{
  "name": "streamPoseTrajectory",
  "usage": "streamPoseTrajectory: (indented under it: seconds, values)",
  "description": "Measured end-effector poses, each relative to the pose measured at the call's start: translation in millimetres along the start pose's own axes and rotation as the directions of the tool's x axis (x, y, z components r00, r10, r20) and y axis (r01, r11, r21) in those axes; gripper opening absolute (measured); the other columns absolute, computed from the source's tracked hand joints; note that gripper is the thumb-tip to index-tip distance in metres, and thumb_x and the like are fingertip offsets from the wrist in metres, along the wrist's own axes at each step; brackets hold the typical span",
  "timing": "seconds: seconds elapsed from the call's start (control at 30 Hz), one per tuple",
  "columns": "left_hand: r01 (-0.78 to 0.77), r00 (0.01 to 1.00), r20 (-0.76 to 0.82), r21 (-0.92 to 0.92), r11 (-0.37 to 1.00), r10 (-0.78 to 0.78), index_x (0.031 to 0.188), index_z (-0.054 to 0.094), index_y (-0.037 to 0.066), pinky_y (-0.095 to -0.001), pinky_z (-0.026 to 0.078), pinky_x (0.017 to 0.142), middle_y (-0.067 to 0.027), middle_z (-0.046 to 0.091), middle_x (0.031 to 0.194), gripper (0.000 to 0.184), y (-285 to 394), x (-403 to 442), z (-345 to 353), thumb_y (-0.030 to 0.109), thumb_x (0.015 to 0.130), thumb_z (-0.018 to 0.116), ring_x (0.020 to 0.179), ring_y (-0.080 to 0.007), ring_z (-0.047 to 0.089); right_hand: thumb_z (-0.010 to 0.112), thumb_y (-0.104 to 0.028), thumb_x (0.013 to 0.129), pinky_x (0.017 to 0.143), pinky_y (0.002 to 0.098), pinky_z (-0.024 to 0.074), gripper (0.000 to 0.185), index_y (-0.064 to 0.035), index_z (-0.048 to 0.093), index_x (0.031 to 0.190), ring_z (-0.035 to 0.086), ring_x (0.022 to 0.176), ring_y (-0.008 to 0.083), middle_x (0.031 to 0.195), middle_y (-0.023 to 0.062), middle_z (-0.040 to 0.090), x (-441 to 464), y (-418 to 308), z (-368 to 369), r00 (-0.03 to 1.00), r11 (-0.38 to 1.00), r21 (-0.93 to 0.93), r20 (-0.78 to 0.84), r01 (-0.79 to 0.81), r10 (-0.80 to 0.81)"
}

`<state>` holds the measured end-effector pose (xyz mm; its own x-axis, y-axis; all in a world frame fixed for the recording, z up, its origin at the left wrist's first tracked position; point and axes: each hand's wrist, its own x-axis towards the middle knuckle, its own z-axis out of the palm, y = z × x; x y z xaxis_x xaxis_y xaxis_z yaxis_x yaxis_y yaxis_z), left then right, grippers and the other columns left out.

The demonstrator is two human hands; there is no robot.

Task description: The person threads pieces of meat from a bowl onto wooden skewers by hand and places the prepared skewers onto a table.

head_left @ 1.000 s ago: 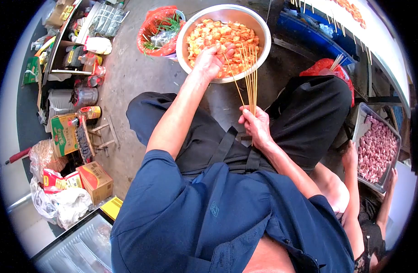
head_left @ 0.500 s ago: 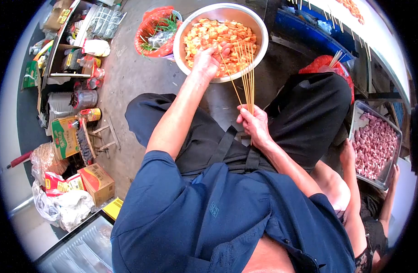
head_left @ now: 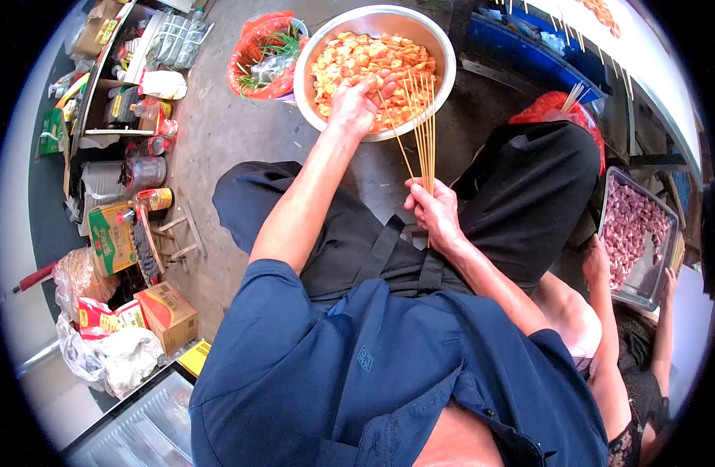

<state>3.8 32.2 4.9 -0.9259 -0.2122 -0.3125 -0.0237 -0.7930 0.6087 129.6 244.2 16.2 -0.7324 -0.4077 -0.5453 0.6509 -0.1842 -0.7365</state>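
Note:
A wide metal bowl (head_left: 444, 78) full of orange-coated meat pieces (head_left: 349, 58) stands in front of me. Over its near left part, my left hand (head_left: 359, 103) has its fingers curled together around a meat piece, which they largely cover. My right hand (head_left: 433, 212), nearer my lap, grips a bundle of thin wooden skewers (head_left: 425, 140) by their lower ends. They fan upward across the bowl's near rim. One skewer (head_left: 396, 134) leans apart from the others, its tip meeting my left fingers.
Left of the bowl stands a red-bag-lined bucket (head_left: 244, 54) with greens. At right, a co-worker's hands (head_left: 596, 263) hold a metal tray (head_left: 645, 289) of pinkish meat. More skewers (head_left: 574, 97) stick out by a red bag (head_left: 548, 109). Shelves with bottles and boxes (head_left: 166, 315) line the left.
My hands and the skewers have hardly moved. In the co-worker's tray, the meat has shifted toward the far left, baring metal at the near right. The tray has shifted slightly.

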Motion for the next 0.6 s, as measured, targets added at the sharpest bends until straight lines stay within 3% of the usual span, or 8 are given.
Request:
streamPoseTrajectory:
  seconds: [0.37, 0.5, 0.6]
  values:
    - [0.022, 1.0, 0.008, 0.152, 0.988, -0.024, 0.105, 0.052, -0.006, -0.0396, 0.058, 0.072, -0.0201, 0.064, 0.093, 0.019, -3, -2, 0, -0.001, 0.087, 0.054, 0.08, -0.0308, 0.066, 0.054, -0.013, 0.091, 0.041, 0.0167, 0.0317, 0.013, -0.0033, 0.059, 0.099, 0.04, 0.046, 0.0024, 0.064, -0.001, 0.057, -1, 5, -1, 0.999, 0.999, -0.029, -0.018, 0.028, -0.029]
    - [0.016, 0.999, 0.024, 0.262, 0.965, -0.023, 0.105, 0.055, -0.009, -0.0394, 0.056, 0.078, -0.0212, 0.063, 0.1, 0.02, -3, -4, -1, 0.001, 0.088, 0.052, 0.087, -0.0305, 0.065, 0.055, -0.012, 0.091, 0.043, 0.0171, 0.0329, 0.013, -0.0027, 0.06, 0.097, 0.041, 0.047, 0.0025, 0.063, -0.0014, 0.056, -1, 9, -1, 0.999, 0.999, -0.037, -0.031, 0.034, -0.035]
    - [0.108, 0.994, -0.022, 0.272, 0.956, -0.106, 0.099, 0.057, -0.01, -0.0408, 0.056, 0.077, -0.0219, 0.063, 0.096, 0.018, -6, -5, -4, 0.003, 0.087, 0.053, 0.085, -0.0311, 0.065, 0.055, -0.012, 0.09, 0.043, 0.0175, 0.0333, 0.013, -0.0024, 0.06, 0.096, 0.041, 0.048, 0.0028, 0.063, -0.0013, 0.056, -2, 11, -2, 0.997, 0.996, -0.072, -0.047, 0.059, -0.062]
